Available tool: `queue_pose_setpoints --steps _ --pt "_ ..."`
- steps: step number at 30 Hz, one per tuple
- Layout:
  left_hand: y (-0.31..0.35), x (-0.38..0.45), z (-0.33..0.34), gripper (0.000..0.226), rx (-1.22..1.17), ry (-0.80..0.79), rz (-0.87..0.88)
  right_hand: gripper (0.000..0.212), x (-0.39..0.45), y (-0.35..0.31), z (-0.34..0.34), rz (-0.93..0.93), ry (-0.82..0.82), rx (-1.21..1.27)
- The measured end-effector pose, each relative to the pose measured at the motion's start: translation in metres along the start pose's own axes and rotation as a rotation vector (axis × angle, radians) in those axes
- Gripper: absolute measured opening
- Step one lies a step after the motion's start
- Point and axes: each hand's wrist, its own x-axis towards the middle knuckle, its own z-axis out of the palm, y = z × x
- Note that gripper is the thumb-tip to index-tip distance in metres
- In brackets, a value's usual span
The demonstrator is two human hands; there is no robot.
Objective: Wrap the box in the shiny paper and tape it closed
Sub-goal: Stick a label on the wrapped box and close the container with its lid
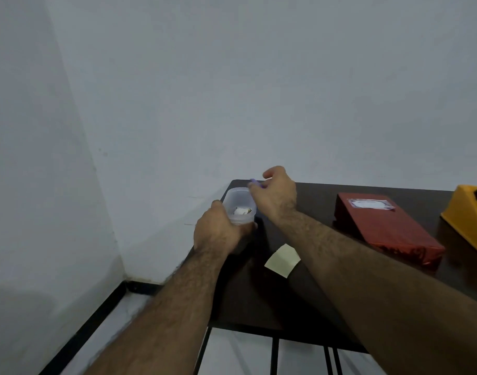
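Forearms reach in from the near edge, both bare, crossing a dark worktop (259, 301) that stands on thin black legs in the corner of a pale room. Just past the right forearm, at about six o'clock from the hands, a small pale yellow note (282, 260) lies flat on the wood, one corner tucked under the arm.

Farther on, at the worktop's far left corner, the left hand (217, 231) wraps its fingers round the side of a small clear plastic tub (238, 203) — a firm, closed grip on the tub, which has something small and shiny at its bottom. The right hand (277, 193) hovers just over the tub's far rim, fingers curled and pinching a small purple thing (256, 183); what that thing is cannot be made out.

At three o'clock from the hands, well apart from them, the box (386, 228) lies flat, already covered in shiny red paper, with a white label (369, 204) on its far end. Beyond it, at the right edge of view, sits a yellow tape dispenser (467, 220), partly cut off.
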Motion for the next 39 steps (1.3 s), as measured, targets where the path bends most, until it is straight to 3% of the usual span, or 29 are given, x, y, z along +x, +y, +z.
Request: queue_pose_setpoints --steps 3,5,7,12,16,22,27,32,36,39 --pt "0.001 0.000 -0.002 0.075 0.000 -0.013 0.008 0.056 -0.007 0.003 0.010 -0.065 -0.156 -0.014" --pt "0.001 0.001 -0.001 0.071 -0.005 -0.022 0.015 0.045 -0.011 0.006 0.013 -0.058 -0.231 0.008" --pt "0.001 0.002 0.000 0.069 -0.012 -0.028 0.021 0.036 -0.012 0.007 0.016 -0.016 -0.237 0.060" --pt "0.000 0.007 0.001 0.060 -0.009 -0.065 0.010 0.053 -0.003 0.003 0.020 -0.042 -0.249 -0.150" --pt "-0.002 0.008 0.002 0.074 -0.006 -0.074 -0.002 0.054 0.001 0.002 0.019 -0.112 -0.277 -0.259" --pt "-0.005 0.006 -0.001 0.094 -0.057 -0.079 0.043 0.036 0.006 0.005 0.009 -0.280 -0.419 -0.672" --pt "-0.006 0.006 -0.001 0.092 -0.107 -0.085 0.068 0.029 0.010 0.013 0.005 -0.311 -0.474 -0.608" --pt "-0.009 0.005 0.000 0.118 -0.112 -0.125 0.142 0.026 0.033 0.015 0.005 -0.378 -0.491 -0.586" --pt "-0.011 0.006 0.003 0.116 -0.087 -0.127 0.170 0.044 0.051 0.016 0.015 -0.347 -0.523 -0.664" --pt "-0.012 0.007 0.004 0.105 -0.137 -0.132 0.165 0.042 0.070 0.015 0.022 -0.246 -0.626 -0.594"
